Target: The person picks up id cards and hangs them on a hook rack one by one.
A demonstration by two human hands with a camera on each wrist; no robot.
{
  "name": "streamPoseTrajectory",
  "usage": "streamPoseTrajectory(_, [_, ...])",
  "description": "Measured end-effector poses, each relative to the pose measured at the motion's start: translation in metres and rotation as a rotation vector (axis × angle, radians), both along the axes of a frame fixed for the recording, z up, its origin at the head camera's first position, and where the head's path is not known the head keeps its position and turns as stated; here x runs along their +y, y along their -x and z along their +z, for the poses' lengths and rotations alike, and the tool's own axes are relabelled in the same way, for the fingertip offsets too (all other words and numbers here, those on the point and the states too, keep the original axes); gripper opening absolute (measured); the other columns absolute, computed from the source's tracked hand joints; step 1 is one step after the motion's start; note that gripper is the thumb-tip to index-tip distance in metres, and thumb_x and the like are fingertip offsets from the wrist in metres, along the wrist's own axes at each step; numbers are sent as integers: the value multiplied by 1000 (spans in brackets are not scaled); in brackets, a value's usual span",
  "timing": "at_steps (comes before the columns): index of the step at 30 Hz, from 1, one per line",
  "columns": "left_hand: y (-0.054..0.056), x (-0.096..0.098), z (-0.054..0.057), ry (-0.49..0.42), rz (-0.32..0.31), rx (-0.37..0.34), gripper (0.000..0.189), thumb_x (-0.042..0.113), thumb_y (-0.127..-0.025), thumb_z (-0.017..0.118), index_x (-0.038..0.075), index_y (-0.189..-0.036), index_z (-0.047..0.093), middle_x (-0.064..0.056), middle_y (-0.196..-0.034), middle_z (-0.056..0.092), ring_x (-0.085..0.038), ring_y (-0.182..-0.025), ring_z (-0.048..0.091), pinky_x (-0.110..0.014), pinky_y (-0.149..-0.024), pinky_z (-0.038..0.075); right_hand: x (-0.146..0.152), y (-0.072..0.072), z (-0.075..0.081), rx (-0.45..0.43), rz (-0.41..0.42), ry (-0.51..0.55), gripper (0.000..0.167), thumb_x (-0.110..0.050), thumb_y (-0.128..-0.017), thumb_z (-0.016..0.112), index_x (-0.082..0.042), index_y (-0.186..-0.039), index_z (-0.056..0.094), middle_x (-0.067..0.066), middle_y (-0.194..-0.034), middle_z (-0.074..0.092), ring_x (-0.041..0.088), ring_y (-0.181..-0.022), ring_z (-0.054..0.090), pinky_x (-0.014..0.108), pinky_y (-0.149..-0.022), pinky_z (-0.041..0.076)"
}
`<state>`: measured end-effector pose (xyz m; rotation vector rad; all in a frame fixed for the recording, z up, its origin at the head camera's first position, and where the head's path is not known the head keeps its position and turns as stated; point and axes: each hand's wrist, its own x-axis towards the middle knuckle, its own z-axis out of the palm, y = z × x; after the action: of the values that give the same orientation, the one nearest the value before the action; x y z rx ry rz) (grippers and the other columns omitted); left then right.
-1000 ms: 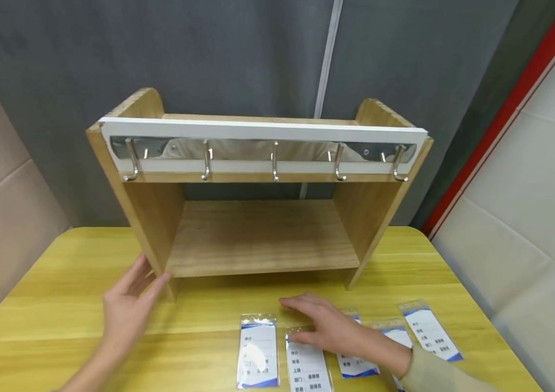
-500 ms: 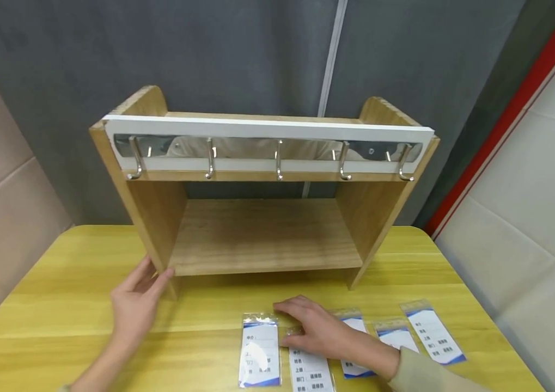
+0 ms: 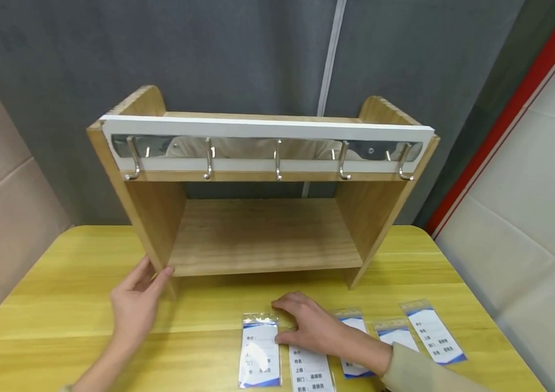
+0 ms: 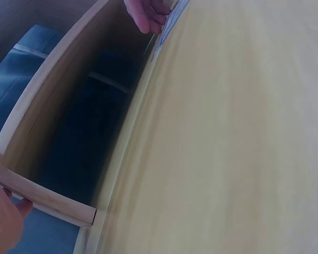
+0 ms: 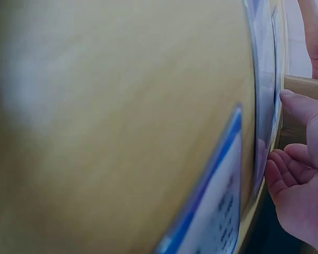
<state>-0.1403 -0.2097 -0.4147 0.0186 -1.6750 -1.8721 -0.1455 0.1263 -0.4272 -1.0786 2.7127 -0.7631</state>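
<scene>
A two-tier wooden desk shelf (image 3: pixel 262 234) stands on the table; across its top front runs a white board (image 3: pixel 169 128) with several metal hooks on a shiny strip. My left hand (image 3: pixel 135 305) grips the shelf's left side panel low down, thumb at the front edge and fingers on the outer side. My right hand (image 3: pixel 313 324) is over the top of an ID badge (image 3: pixel 309 370) in a clear plastic sleeve. Its thumb touches the badge near the upper left corner, apart from the bent fingers. The hand covers part of this badge.
Another badge (image 3: pixel 260 354) lies just left of my right hand. To its right are a partly covered badge (image 3: pixel 353 321), one beside the forearm (image 3: pixel 397 335), and a tilted one (image 3: pixel 434 335). The yellow wooden table (image 3: pixel 52 305) meets a grey curtain (image 3: pixel 238 54) behind.
My right hand has moved slightly left over the badge and its thumb has come to the badge's upper left corner. My left hand stays on the side panel.
</scene>
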Motion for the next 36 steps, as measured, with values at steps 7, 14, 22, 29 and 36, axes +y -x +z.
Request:
streamPoseTrajectory(7, [0, 0, 0, 18, 2, -6, 51, -21, -86, 69, -4, -134, 61, 9, -116, 72, -5, -102, 71, -25, -90, 57, -5, 1, 3, -25, -25, -30, 65, -33, -85, 86, -3, -137, 62, 9, -133, 63, 24, -124, 58, 36, -108, 54])
streamPoseTrajectory(14, [1, 0, -2, 64, 14, -45, 48, -15, -89, 71, -2, -134, 62, 7, -117, 71, -3, -101, 71, -23, -88, 58, -6, 3, 3, -60, -33, -32, 62, -32, -84, 87, -4, -135, 64, 6, -131, 64, 23, -123, 58, 37, -109, 53])
streamPoseTrajectory(22, [0, 1, -5, 75, 26, -57, 44, -12, -91, 71, -3, -133, 63, 2, -119, 69, -1, -102, 70, -22, -87, 58, -10, 4, 5, -75, -24, -37, 56, -29, -83, 88, -5, -130, 68, 4, -126, 67, 20, -120, 59, 34, -107, 54])
streamPoseTrajectory(29, [-1, 3, -7, 87, 32, -53, 43, -10, -93, 70, -2, -135, 62, 2, -122, 69, 0, -104, 69, -20, -89, 57, -15, 3, 9, -105, -53, -50, 56, -25, -81, 90, -3, -128, 69, 8, -127, 68, 26, -123, 59, 37, -107, 55])
streamPoseTrajectory(36, [-2, 2, -6, 73, 26, -72, 43, -8, -93, 70, -2, -135, 62, -2, -124, 68, 0, -104, 69, -20, -88, 57, -19, 1, 9, -110, -85, -59, 57, -24, -78, 91, -3, -126, 70, 7, -124, 69, 24, -118, 61, 34, -104, 57])
